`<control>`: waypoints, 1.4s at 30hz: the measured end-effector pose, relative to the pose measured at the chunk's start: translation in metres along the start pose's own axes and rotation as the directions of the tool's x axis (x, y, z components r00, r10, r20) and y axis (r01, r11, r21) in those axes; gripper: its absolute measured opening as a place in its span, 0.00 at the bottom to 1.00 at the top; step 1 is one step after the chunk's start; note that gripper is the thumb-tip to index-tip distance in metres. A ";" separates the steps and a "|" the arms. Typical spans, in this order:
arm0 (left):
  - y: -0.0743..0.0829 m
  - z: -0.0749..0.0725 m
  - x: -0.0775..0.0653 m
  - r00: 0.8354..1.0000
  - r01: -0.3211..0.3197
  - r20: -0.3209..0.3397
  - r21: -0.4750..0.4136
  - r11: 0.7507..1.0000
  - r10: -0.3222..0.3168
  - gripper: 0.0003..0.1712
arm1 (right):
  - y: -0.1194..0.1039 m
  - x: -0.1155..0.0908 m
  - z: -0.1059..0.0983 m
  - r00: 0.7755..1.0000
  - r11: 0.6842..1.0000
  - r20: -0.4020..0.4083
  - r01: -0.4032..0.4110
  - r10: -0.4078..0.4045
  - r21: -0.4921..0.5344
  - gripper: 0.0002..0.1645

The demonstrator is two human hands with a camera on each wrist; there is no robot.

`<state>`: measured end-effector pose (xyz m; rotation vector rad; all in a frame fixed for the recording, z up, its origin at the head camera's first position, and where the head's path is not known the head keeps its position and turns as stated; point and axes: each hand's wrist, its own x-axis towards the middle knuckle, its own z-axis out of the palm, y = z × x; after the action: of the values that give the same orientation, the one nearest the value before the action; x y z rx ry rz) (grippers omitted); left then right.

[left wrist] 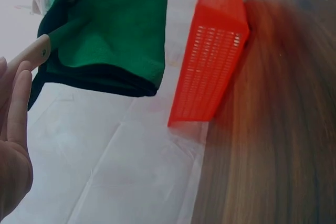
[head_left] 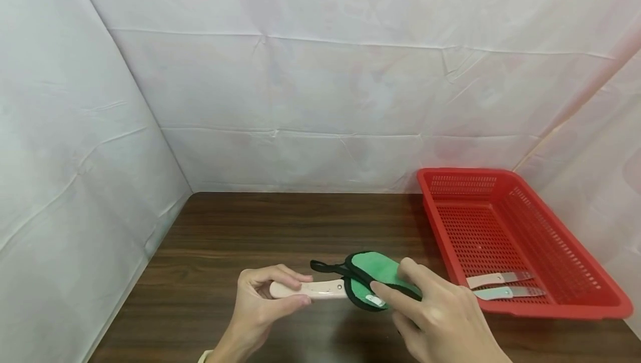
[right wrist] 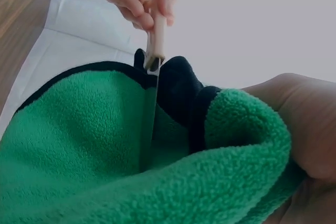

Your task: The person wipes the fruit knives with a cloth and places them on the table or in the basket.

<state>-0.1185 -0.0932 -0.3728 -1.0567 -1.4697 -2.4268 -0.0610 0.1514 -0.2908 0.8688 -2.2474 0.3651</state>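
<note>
My left hand [head_left: 252, 304] grips a knife by its pale pink handle [head_left: 323, 289], fingers and thumb on either side of it. The knife points right, and its blade [right wrist: 149, 124] runs into the fold of a green towel cloth [head_left: 375, 266] with black edging and a black hanging loop. In the head view the cloth hides the blade; the right wrist view shows the blade lying between the fleecy layers. My right hand [head_left: 443, 315] holds the folded cloth around the blade, fingers pressing from above. A small white label [head_left: 374, 300] shows at the cloth's near edge.
A red perforated plastic basket [head_left: 576, 313] stands at the right of the dark wooden table [head_left: 200, 274]. Inside lie a pink-handled knife [head_left: 486, 280] and a pale mint-handled knife [head_left: 494, 293]. White sheeting [head_left: 320, 84] walls the table at the back and sides.
</note>
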 end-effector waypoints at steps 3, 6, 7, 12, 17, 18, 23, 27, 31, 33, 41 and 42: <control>0.000 0.000 -0.001 1.000 0.004 -0.010 -0.025 1.000 -0.004 0.17 | 0.000 -0.002 0.001 0.999 1.000 0.033 -0.007 0.007 0.004 0.27; 0.001 -0.002 -0.003 1.000 0.012 -0.021 -0.050 0.999 -0.013 0.17 | 0.002 -0.004 0.000 0.999 1.000 0.041 -0.007 0.007 0.004 0.27; 0.001 -0.003 -0.004 1.000 0.012 -0.023 -0.060 0.998 -0.013 0.18 | 0.003 -0.005 0.000 0.999 1.000 0.037 -0.007 0.007 0.002 0.27; 0.003 -0.010 -0.009 1.000 0.007 -0.017 -0.127 0.992 -0.009 0.20 | 0.012 -0.010 -0.002 1.000 1.000 0.003 -0.004 0.004 -0.003 0.27; 0.006 -0.018 -0.013 1.000 0.009 0.006 -0.179 0.984 -0.008 0.21 | 0.018 -0.015 -0.005 1.000 1.000 -0.007 -0.024 0.024 -0.018 0.27; 0.006 -0.020 -0.013 1.000 0.011 0.011 -0.184 0.983 -0.009 0.21 | 0.018 -0.016 -0.005 1.000 0.999 -0.009 -0.027 0.027 -0.020 0.27; 0.007 -0.024 -0.015 1.000 0.016 0.022 -0.180 0.983 -0.012 0.21 | 0.022 -0.017 -0.007 0.999 0.999 -0.022 -0.039 0.038 -0.014 0.26; 0.007 -0.025 -0.015 1.000 0.010 0.029 -0.181 0.983 -0.005 0.20 | 0.023 -0.017 -0.007 0.998 0.999 -0.027 -0.053 0.053 -0.009 0.26; 0.006 -0.025 -0.015 1.000 0.006 0.030 -0.178 0.984 -0.001 0.20 | 0.024 -0.018 -0.008 0.997 0.998 -0.025 -0.068 0.068 -0.007 0.26; 0.006 -0.025 -0.014 1.000 0.005 0.028 -0.175 0.985 0.000 0.20 | 0.024 -0.019 -0.009 0.997 0.997 -0.026 -0.076 0.075 -0.016 0.26; 0.004 -0.025 -0.013 1.000 0.028 0.017 -0.173 0.985 -0.025 0.21 | 0.025 -0.021 -0.012 0.993 0.989 -0.033 -0.119 0.116 -0.086 0.26; 0.004 -0.024 -0.013 0.999 0.035 0.014 -0.170 0.985 -0.033 0.21 | 0.026 -0.022 -0.012 0.992 0.988 -0.035 -0.125 0.122 -0.094 0.26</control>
<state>-0.1191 -0.1185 -0.3849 -1.0867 -1.3127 -2.6139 -0.0609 0.1864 -0.2976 0.6723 -2.2782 0.3209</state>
